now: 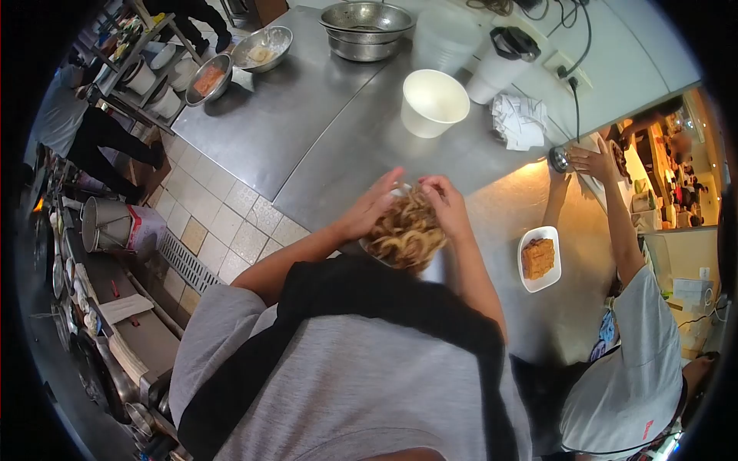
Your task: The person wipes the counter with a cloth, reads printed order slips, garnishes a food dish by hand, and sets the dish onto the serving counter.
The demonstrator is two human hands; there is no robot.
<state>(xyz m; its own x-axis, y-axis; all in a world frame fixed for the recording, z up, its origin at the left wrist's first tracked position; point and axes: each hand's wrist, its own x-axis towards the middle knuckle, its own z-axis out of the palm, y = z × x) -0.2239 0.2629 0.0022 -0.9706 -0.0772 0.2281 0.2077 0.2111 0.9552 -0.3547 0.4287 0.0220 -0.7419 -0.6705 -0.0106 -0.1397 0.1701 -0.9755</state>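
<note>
A heap of brown, curly food strips (406, 230) sits close to my body at the edge of the steel table (330, 131), in a dish mostly hidden beneath it. My left hand (370, 209) is at the upper left side of the heap, fingers stretched out and pointing up. On the upper right side, my right hand (446, 201) has its fingers bent together at the top of the heap, touching the strips. Whether a strip is between those fingers is too small to tell. Beyond both hands stands a white paper tub (434, 104).
Metal bowls (367, 27) stand at the back, two more bowls (209, 80) at the left corner. A white cloth (520, 121) lies right of the tub. A white dish (539, 260) holds fried food. A co-worker (623, 369) reaches over the table at right; another person stands far left.
</note>
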